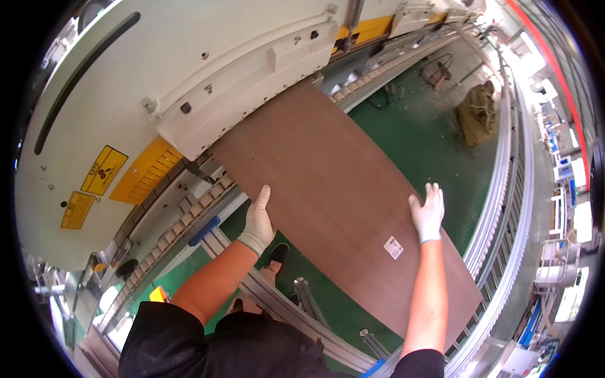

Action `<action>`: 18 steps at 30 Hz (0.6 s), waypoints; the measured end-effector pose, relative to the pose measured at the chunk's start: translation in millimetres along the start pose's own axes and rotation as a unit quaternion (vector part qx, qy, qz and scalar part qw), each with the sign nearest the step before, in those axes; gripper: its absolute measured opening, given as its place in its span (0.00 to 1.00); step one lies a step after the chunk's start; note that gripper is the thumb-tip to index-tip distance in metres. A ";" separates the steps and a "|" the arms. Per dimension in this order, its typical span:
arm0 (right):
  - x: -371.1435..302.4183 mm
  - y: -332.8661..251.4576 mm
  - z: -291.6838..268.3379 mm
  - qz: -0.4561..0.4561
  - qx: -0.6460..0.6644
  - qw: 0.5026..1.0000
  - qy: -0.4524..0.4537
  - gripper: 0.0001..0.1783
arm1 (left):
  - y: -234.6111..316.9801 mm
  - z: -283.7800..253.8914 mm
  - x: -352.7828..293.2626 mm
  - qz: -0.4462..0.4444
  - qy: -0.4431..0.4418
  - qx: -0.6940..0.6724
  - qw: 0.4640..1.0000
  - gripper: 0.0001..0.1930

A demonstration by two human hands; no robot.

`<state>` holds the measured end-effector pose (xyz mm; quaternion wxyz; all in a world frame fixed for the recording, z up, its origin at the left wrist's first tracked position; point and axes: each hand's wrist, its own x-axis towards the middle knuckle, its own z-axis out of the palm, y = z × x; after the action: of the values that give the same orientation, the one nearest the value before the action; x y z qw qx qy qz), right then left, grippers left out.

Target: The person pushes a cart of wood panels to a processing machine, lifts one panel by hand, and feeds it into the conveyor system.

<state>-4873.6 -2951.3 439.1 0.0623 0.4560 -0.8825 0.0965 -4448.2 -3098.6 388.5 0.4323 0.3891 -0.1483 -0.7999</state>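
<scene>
A long brown panel point(328, 170) slants from under the white machine housing down to the lower right. Its far end is hidden beneath the housing. My left hand point(259, 222), in a white glove, grips the panel's near left edge, with the thumb up on the top face and the other fingers out of sight below. On the opposite long edge, my gloved right hand point(428, 214) has its thumb on the panel and its fingers stretched along and past the edge. A white label point(393, 247) is stuck on the panel between my forearms.
The large white machine point(189, 69) with yellow warning plates fills the upper left. A conveyor track point(157, 249) runs along its base. A metal frame rail point(271, 290) crosses near my legs. Roller rails point(498, 208) curve along the right. A brown sack point(477, 113) lies on the green floor.
</scene>
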 end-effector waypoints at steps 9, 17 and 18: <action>66.8 -0.4 30.9 0.020 0.091 0.967 -0.236 0.42 | 18.0 32.1 -18.7 -0.086 0.012 -0.105 0.991 0.32; 66.3 -4.1 22.0 0.037 0.116 0.967 -0.226 0.40 | 11.7 37.7 -17.7 -0.054 0.014 -0.064 0.996 0.31; 63.9 -5.7 18.8 0.041 0.118 0.967 -0.224 0.40 | 9.6 35.8 -17.8 -0.063 0.018 -0.074 0.995 0.32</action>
<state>-4906.2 -3009.4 434.1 -0.1946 0.4333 -0.8745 0.0977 -4463.8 -3093.4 426.2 0.4109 0.3793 -0.0560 -0.8272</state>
